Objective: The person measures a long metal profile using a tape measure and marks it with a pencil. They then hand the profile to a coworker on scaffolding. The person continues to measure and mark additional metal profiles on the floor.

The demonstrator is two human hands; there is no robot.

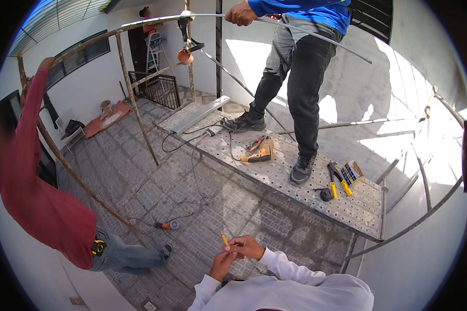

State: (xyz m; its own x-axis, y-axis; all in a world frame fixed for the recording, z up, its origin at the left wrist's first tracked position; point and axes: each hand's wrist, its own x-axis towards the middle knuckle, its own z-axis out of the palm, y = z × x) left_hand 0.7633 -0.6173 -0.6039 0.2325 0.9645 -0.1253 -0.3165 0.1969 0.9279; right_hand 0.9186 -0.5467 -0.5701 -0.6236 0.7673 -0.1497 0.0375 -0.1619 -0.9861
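Observation:
A yellow pencil (pixel 225 239) stands tilted between my two hands, low in the middle of the view, its eraser end upward. My right hand (pixel 247 247) pinches it from the right. Close against it, my left hand (pixel 222 264) has its fingertips at the pencil's lower part, which is hidden by fingers. White sleeves cover both my arms. Beyond my hands, an angle grinder (pixel 167 225) with a cord lies on the paved floor. On the perforated metal scaffold plank (pixel 257 179) are an orange-yellow power drill (pixel 261 152), red-handled pliers (pixel 253 144), yellow-handled cutters (pixel 346 186) and a tape measure (pixel 326 194).
A co-worker in blue stands on the plank, holding a thin metal rod (pixel 315 34). At left, another in red grips the scaffold frame (pixel 78 46). A third stands on a stepladder (pixel 154 50) behind. A metal channel (pixel 200 115) and cables lie on the plank.

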